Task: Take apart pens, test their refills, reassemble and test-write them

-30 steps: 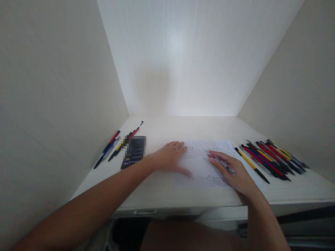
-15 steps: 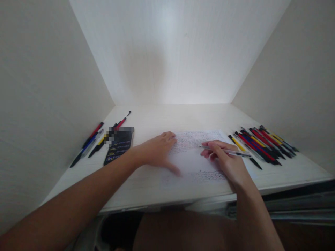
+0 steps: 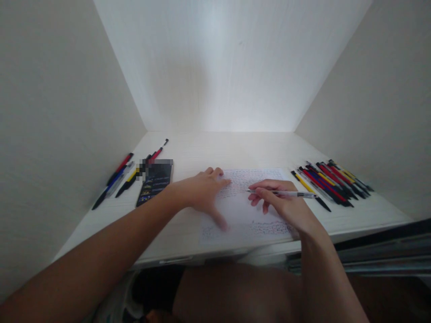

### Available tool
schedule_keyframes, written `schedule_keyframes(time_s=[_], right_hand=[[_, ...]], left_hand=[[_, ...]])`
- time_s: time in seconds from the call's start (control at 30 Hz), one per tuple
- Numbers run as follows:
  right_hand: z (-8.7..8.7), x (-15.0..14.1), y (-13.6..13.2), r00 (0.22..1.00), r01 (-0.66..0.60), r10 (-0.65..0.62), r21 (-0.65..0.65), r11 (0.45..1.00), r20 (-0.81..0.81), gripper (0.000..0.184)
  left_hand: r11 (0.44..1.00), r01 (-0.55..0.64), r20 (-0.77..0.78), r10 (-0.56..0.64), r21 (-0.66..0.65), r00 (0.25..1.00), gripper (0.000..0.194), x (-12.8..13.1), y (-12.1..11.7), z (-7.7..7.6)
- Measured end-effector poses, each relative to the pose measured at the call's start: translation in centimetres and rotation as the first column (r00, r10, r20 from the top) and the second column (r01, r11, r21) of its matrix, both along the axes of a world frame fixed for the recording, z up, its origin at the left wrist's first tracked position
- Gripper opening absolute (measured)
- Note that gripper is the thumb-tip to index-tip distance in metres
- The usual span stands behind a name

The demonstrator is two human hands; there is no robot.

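A white sheet of paper [image 3: 232, 211] lies on the desk, with dense handwriting across its upper part and a second block of writing near the bottom edge. My left hand [image 3: 208, 193] rests on the sheet's left side, fingers and thumb spread. A clear pen [image 3: 296, 194] is pinched in my right hand [image 3: 278, 195], its tip pointing left at the lower lines of the upper writing. Whether the tip touches the paper I cannot tell.
Left of the sheet lies a dark phone [image 3: 156, 179], partly pixelated. Several pens [image 3: 116, 181] line the left wall. More red, yellow, blue and black pens [image 3: 330, 181] lie in a bunch at the right. White panels [image 3: 218, 89] enclose the desk [image 3: 222, 146] at the back and sides.
My right hand and the pen have shifted left across the sheet, and the pen lies flatter. My left index finger now stretches further to the right. The view has tilted slightly.
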State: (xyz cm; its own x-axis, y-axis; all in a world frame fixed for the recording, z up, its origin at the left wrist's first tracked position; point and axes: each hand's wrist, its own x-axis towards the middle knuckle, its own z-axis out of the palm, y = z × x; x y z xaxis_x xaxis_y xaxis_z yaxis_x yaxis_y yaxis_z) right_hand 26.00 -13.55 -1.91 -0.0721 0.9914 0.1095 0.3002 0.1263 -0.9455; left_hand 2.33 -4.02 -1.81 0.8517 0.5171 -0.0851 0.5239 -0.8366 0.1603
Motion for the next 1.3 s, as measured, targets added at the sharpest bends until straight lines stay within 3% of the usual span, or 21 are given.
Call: schedule_keyframes(time_s=[0.3, 0.63, 1.07, 1.17, 1.3], right_hand=[[-0.9, -0.8, 2.0, 0.983, -0.057, 0.056, 0.003, 0.998, 0.173, 0.009], [-1.5, -1.3, 1.7, 0.936, -0.007, -0.046, 0.151, 0.989, 0.348, 0.016], [-1.6, -1.4, 1.6, 0.953, 0.025, -0.060, 0.122, 0.992, 0.297, 0.020], [-1.6, -1.3, 1.5, 0.966, 0.114, -0.154, 0.195, 0.974, 0.205, 0.018], [-1.5, -0.9, 1.2, 0.926, 0.263, -0.334, 0.337, 0.904, 0.175, 0.029]], left_hand=[[0.996, -0.004, -0.035, 0.001, -0.087, 0.999, 0.134, 0.1, 0.2, -0.2], [0.995, -0.017, -0.054, 0.012, -0.096, 0.998, 0.135, 0.2, 0.3, -0.2], [0.998, 0.014, -0.019, -0.015, -0.067, 1.000, 0.134, 0.1, 0.5, -0.8], [0.998, 0.012, -0.012, -0.013, -0.056, 1.000, 0.132, 0.0, 0.6, -0.8], [0.999, 0.036, 0.027, -0.036, -0.005, 0.999, 0.122, 0.2, 0.4, -0.3]])
